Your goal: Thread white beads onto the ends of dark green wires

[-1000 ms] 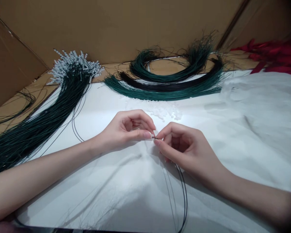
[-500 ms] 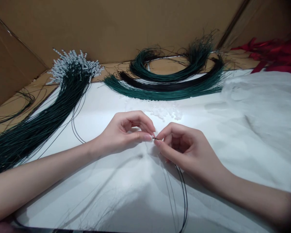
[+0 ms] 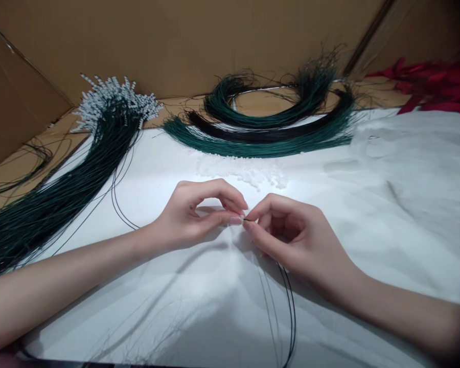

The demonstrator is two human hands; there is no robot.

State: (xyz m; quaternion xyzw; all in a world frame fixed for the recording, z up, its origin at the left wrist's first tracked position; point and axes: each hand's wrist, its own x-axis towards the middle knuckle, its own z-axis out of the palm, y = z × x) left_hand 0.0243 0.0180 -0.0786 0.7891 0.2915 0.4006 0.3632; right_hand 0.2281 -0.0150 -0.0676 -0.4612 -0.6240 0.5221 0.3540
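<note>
In the middle of the head view my two hands meet at the fingertips. My right hand pinches the end of a thin dark cord, whose loose length hangs below the palm in strands. My left hand is closed at thumb and fingertips on what looks like a small white bead, mostly covered by the fingers. The cord's tip touches or enters it; which one I cannot tell. Just beyond the hands lies a spread of small white beads on the white board.
At left lies a thick bundle of dark green cords, their far ends strung with white beads. Curved bundles of green and black cords lie at the back. Clear plastic sheeting, red ribbon-like material and cardboard walls surround the board.
My left hand has tilted and dropped slightly, its fingertips shifting a little right, closer to my right fingertips; less of the cord shows between them. My right hand stays almost still.
</note>
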